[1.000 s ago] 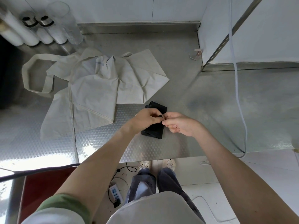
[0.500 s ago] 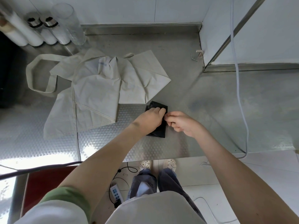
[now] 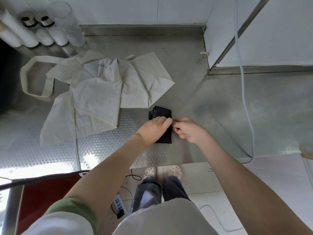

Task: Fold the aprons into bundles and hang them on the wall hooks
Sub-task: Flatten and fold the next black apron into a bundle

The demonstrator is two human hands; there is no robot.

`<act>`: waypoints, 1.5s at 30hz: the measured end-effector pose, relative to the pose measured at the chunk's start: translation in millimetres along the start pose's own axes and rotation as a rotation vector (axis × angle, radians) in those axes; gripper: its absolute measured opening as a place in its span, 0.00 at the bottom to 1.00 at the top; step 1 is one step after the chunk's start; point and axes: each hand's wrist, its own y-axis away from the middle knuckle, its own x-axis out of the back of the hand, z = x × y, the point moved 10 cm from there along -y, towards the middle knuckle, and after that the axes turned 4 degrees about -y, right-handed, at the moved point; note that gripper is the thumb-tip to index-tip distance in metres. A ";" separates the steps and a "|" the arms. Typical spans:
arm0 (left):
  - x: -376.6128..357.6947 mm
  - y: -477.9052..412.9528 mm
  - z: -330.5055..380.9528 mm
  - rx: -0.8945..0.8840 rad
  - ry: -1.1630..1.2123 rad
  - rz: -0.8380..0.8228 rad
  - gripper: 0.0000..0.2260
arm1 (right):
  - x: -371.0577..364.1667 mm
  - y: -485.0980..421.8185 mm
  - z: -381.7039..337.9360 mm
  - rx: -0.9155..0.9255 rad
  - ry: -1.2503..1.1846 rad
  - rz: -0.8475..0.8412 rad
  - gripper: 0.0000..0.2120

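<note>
A black apron folded into a small bundle (image 3: 162, 113) lies on the steel counter (image 3: 220, 116) near its front edge. My left hand (image 3: 153, 128) lies flat over the bundle's near half and presses it down. My right hand (image 3: 188, 130) is curled at the bundle's right edge, thumb and fingers pinching something thin there; what it pinches is hidden. A cream apron (image 3: 101, 92) lies spread and loosely creased at the back left, its neck loop (image 3: 32, 77) out to the left. A metal wall hook (image 3: 203, 56) sticks out of the white panel at the right.
Several white rolls (image 3: 25, 34) and a clear cylinder (image 3: 67, 24) stand at the back left. A white cable (image 3: 243, 85) hangs down across the counter's right side. Below the counter edge are my shoes, a power strip (image 3: 118, 202) and a red surface (image 3: 42, 197).
My left hand has gone from pinching at the bundle's top to lying flat on it. The right hand stays at the bundle's right edge. The bundle now lies flatter.
</note>
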 end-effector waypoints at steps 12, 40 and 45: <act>1.7 28.8 -41.2 0.444 0.217 0.153 0.15 | 10.1 -4.8 7.4 0.088 -0.222 0.258 0.12; 72.2 -60.0 4.5 0.907 1.329 -0.039 0.13 | 72.4 139.7 -123.4 0.443 0.185 0.489 0.09; 95.4 -88.2 34.0 0.811 1.327 -0.078 0.14 | 92.5 178.4 -149.3 0.503 0.419 0.588 0.10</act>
